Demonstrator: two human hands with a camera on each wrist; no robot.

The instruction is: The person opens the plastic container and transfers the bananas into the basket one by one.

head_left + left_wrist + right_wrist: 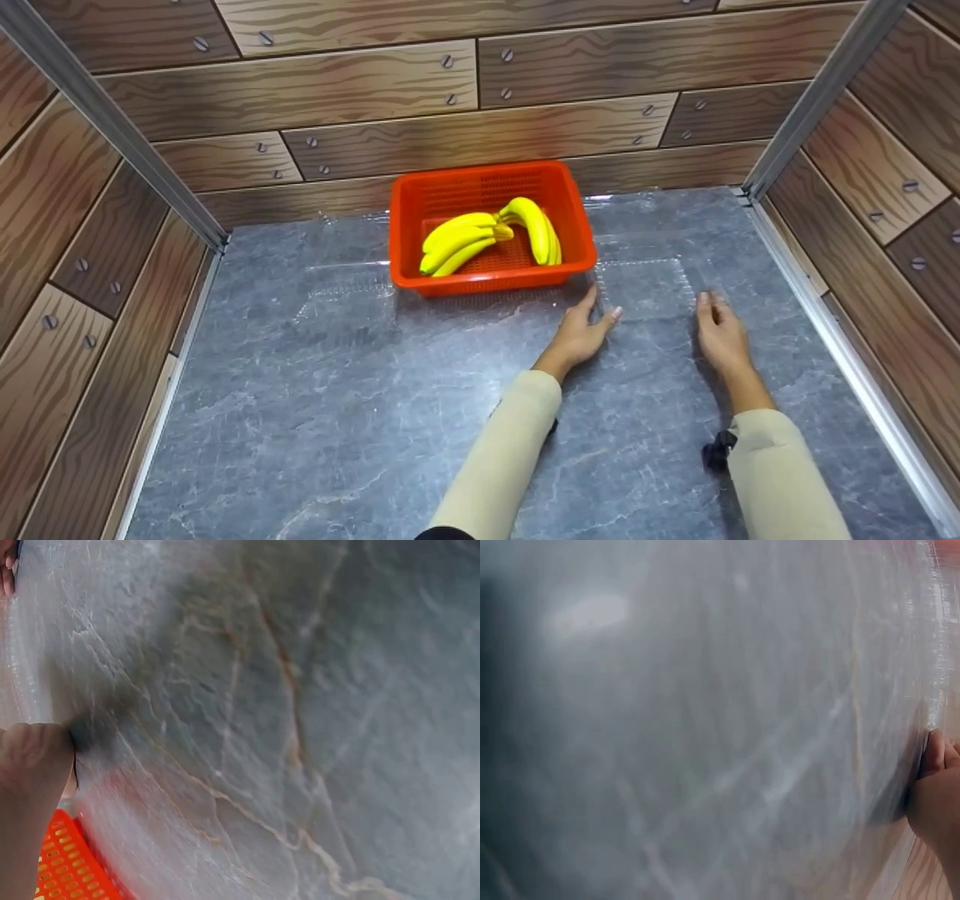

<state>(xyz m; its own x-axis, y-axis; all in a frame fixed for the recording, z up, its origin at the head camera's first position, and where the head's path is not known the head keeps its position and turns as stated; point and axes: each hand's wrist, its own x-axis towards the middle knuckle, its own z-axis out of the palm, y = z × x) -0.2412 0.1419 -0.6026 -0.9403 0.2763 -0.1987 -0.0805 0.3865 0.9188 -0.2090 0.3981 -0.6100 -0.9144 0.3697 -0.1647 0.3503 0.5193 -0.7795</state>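
A red-orange plastic basket stands at the back of the floor with two bunches of yellow bananas, a left bunch and a right bunch, inside it. Right of the basket lies a clear plastic tray, hard to make out against the grey surface. My left hand is between basket and tray, thumb and fingers spread, fingertips close to the tray's left edge. On the tray's far side, my right hand has its loosely bent fingertips right by the right edge. Neither hand grips anything visibly.
Another clear plastic tray lies left of the basket. The grey marbled surface is bounded by wood-patterned walls at the back and both sides, with metal rails along the edges.
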